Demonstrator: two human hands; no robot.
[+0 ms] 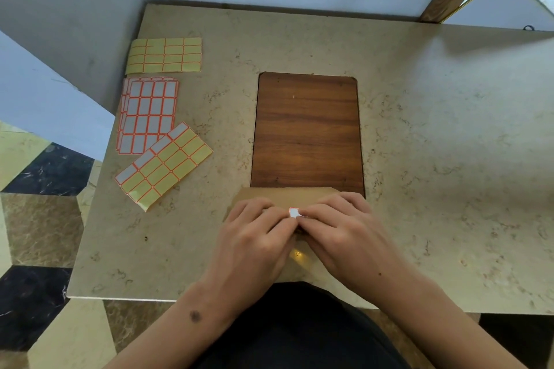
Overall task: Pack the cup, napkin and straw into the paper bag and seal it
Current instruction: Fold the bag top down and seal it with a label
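A brown paper bag (287, 196) lies flat near the table's front edge, its top flap folded over. My left hand (257, 236) and my right hand (341, 233) rest on it side by side, covering most of it. Between their fingertips a small white sticker with a red border (294, 212) sits on the fold, and both hands pinch or press it. The cup, napkin and straw are not visible; the bag hides whatever is inside it.
A dark wooden panel (307, 131) is set into the beige marble table (434, 143) just beyond the bag. At the left lie sticker sheets: a yellow one (165, 55), a white stack (148, 115), a partly used one (163, 166). Walls close the back and left.
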